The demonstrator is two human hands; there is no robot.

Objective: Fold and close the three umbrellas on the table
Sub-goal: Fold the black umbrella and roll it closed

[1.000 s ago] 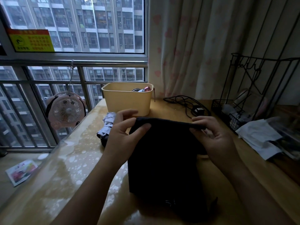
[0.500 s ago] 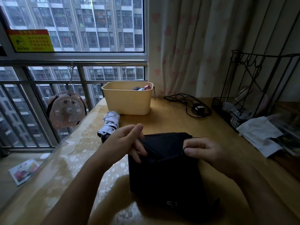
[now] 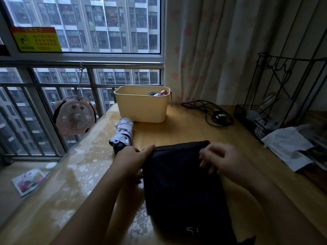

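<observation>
The black umbrella [image 3: 180,183] lies flat on the bench [image 3: 185,131] right in front of me, its canopy spread as a dark slab of cloth. My left hand [image 3: 134,156] pinches its far left corner, thumb on top. My right hand [image 3: 221,160] is blurred, with its fingers curled on the cloth at the far right corner, gripping it. Just beyond my left hand lies a rolled grey-and-white umbrella [image 3: 123,133], its far end close to the cream plastic bin [image 3: 141,106]. A pink-tipped umbrella [image 3: 159,93] pokes above the bin's rim. A black cable [image 3: 212,114] lies coiled to the right.
</observation>
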